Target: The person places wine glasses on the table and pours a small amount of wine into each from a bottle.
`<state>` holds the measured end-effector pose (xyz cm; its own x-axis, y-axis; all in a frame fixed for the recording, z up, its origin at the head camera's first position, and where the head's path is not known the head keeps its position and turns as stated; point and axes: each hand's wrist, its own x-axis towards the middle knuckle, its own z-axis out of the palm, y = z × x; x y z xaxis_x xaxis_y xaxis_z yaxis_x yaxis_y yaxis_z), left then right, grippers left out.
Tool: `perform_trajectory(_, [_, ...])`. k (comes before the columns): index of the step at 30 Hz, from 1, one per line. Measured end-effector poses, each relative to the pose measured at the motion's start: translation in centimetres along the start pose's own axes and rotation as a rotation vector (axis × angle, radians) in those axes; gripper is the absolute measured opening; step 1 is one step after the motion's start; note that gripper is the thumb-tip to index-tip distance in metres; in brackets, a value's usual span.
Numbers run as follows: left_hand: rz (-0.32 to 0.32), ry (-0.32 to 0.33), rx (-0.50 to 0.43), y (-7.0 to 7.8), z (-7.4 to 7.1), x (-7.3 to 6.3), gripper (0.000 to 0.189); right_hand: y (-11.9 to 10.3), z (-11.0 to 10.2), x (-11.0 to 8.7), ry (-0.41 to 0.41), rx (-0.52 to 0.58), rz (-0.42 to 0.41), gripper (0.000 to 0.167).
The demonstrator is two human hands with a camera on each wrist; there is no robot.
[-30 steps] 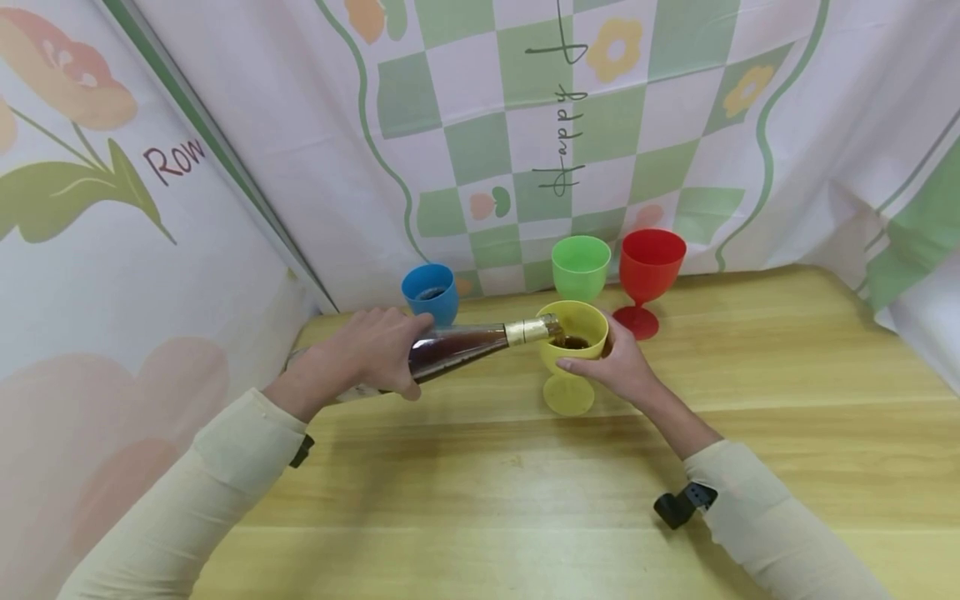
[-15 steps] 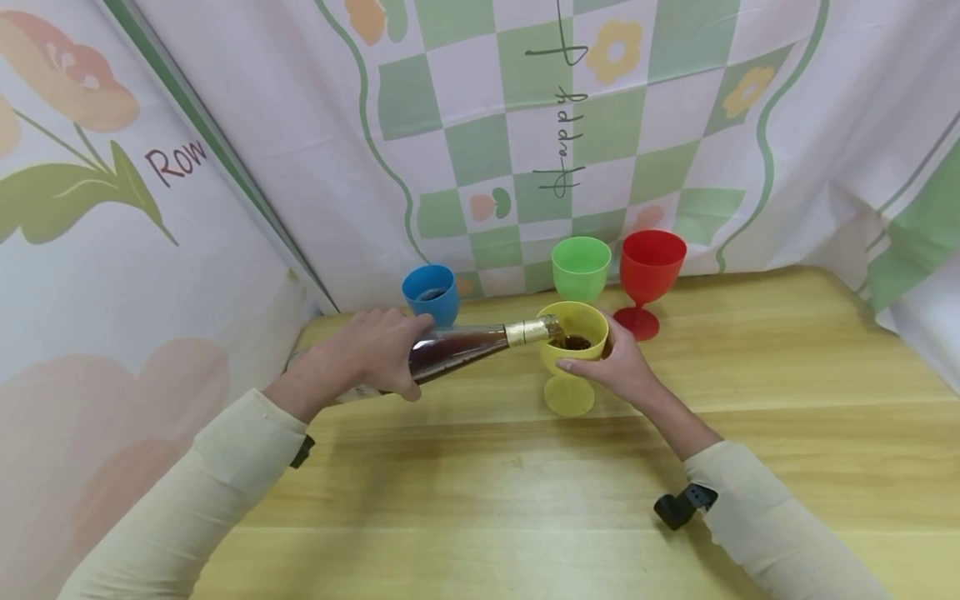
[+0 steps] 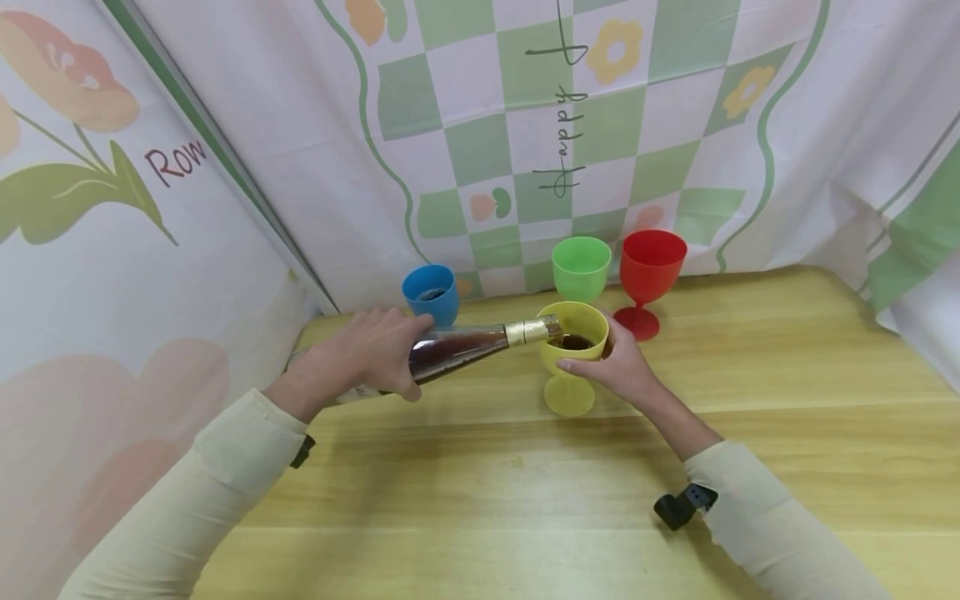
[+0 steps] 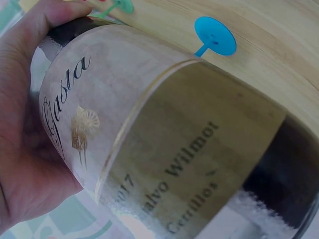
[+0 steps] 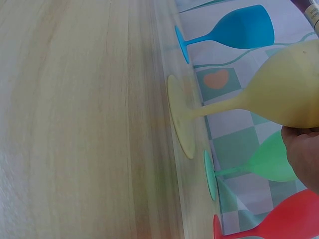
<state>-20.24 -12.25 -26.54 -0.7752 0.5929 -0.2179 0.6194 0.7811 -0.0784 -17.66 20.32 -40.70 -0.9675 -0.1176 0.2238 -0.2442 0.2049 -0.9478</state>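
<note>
My left hand (image 3: 375,354) grips a glass wine bottle (image 3: 461,348), tilted almost level with its gold-wrapped neck pointing right. The bottle's mouth sits over the rim of a yellow plastic goblet (image 3: 568,396), and brown liquid runs from it into the bowl. Some dark liquid lies in the bottom of that bowl. My right hand (image 3: 618,367) holds the goblet's bowl from the right, thumb across the near side. In the right wrist view the yellow goblet (image 5: 284,89) stands upright, its foot at the table. The bottle's label (image 4: 164,129) fills the left wrist view.
Behind the bottle stands a blue goblet (image 3: 431,292) with dark liquid in it. A green goblet (image 3: 582,271) is right behind the yellow one, with a red goblet (image 3: 651,267) to its right. A patterned curtain (image 3: 540,150) hangs along the wooden table's (image 3: 510,483) back edge.
</note>
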Motion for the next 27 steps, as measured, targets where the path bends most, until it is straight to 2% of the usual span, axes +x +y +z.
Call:
perform_trajectory(17, [0.007, -0.005, -0.012, 0.02, -0.10, -0.06, 0.054, 0.13, -0.04, 0.01, 0.011, -0.008, -0.006, 0.071])
perform_trajectory(27, [0.018, 0.000, -0.029, -0.15, 0.46, 0.02, 0.052, -0.12, -0.02, -0.20, 0.030, -0.010, -0.018, 0.069])
